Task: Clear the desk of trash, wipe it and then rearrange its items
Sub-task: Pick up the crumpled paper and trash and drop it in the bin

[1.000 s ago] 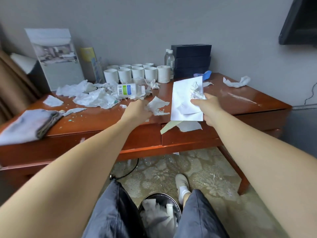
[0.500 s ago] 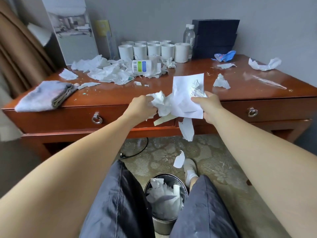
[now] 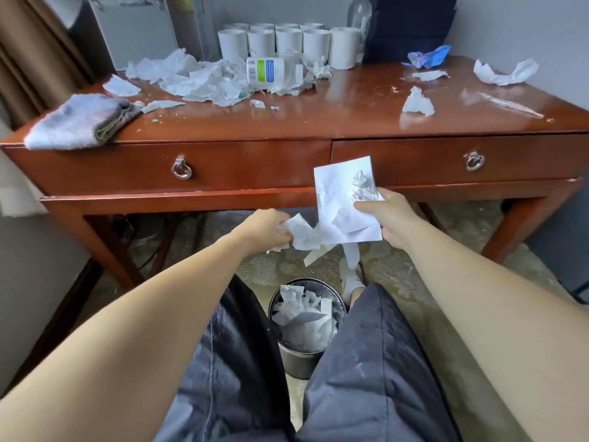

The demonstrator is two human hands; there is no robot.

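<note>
Fingers [image 3: 282,229] of the left hand [image 3: 261,229] are curling tight round a crumpled tissue [image 3: 302,234]. The right hand [image 3: 390,218] is pinching a flat white sheet of paper [image 3: 342,199], trapping a few small wads under the thumb, with loose strips dangling off its lower edge. Both hands are hanging side by side in front of the drawer fronts [image 3: 223,167], below the top of the desk [image 3: 318,122], and are nearly meeting through the paper.

The waste bin [image 3: 294,362] is sitting below them and nearer the person, on the floor between the two trouser legs [image 3: 376,362]. Its mouth is facing up and is already heaped with paper. The left hand is looking slightly the nearer to it. The sheet's long axis is running upright, so I judge it is needing a tilt or a crush before dropping. The bin mouth is narrow and the legs are crowding both sides, so a strip could easily be landing on the floor.

Back on the desk, a tissue heap [image 3: 197,81] is lying round a toppled bottle [image 3: 274,70] at the rear left. More scraps [image 3: 417,102] are dotting the right half, and a folded cloth [image 3: 79,121] is lying at the left front corner.
</note>
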